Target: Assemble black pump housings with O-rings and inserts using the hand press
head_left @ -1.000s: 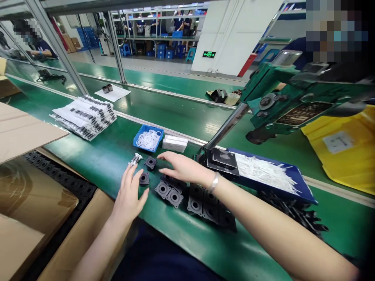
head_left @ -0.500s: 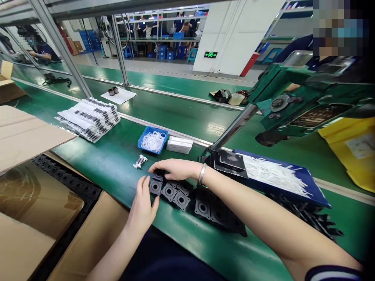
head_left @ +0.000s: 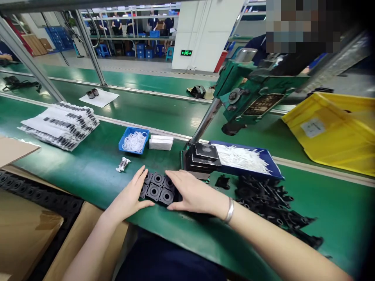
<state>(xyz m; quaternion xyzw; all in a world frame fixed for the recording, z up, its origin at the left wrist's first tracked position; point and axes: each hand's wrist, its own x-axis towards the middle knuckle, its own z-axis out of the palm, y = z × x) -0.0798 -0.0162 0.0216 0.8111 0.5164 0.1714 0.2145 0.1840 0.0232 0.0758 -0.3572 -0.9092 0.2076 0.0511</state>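
Black square plastic parts with round centre holes (head_left: 154, 191) sit packed in two rows on the green table in front of me. My left hand (head_left: 130, 197) is pressed against the left end of the block, thumb at its near side. Curved round the right end is my right hand (head_left: 196, 193), fingers on the far side and thumb on the near side. Its palm hides some of the parts. To the right, a green hand press (head_left: 252, 97) stands over a black base (head_left: 205, 156). A small white-and-dark piece (head_left: 123, 164) lies beyond my left hand.
A blue tray of white rings (head_left: 134, 140) stands beside white blocks (head_left: 161, 143). White strips fill a dark blue box (head_left: 272, 166). Loose black parts (head_left: 263, 199) are heaped on the right. Left are stacked white sheets (head_left: 61, 125) and an open carton (head_left: 70, 234).
My right hand has moved from above the far left of the parts to their right end. The loosely spread parts now form a compact block between my hands. The view has swung right.
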